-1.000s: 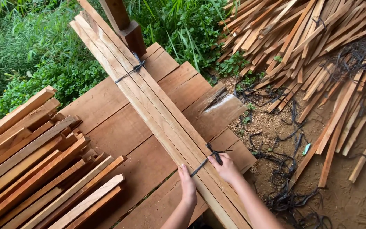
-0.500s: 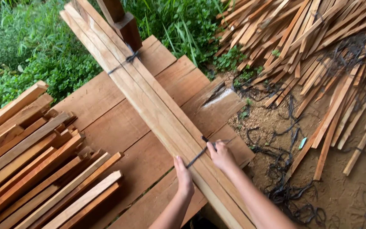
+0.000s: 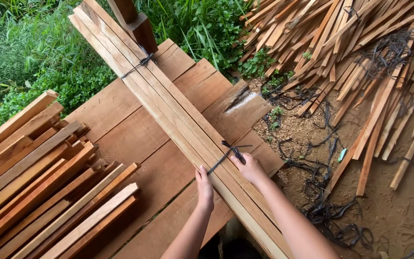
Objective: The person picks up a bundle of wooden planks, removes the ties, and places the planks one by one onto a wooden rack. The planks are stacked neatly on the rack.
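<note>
Wooden slats (image 3: 168, 108) lie bundled on a plank table (image 3: 120, 129), their long axis running diagonally from the near right corner up to the far left, toward the green plants (image 3: 34, 57); a dark cord (image 3: 139, 63) ties the far end, and another dark cord (image 3: 226, 153) crosses the near end; the left hand (image 3: 204, 187) presses on the bundle's left edge, fingers closed on that cord; the right hand (image 3: 250, 168) pinches the knot on top; stacked boards (image 3: 39, 187) sit to the left, loose sticks (image 3: 350, 52) are heaped on the dirt to the right.
</note>
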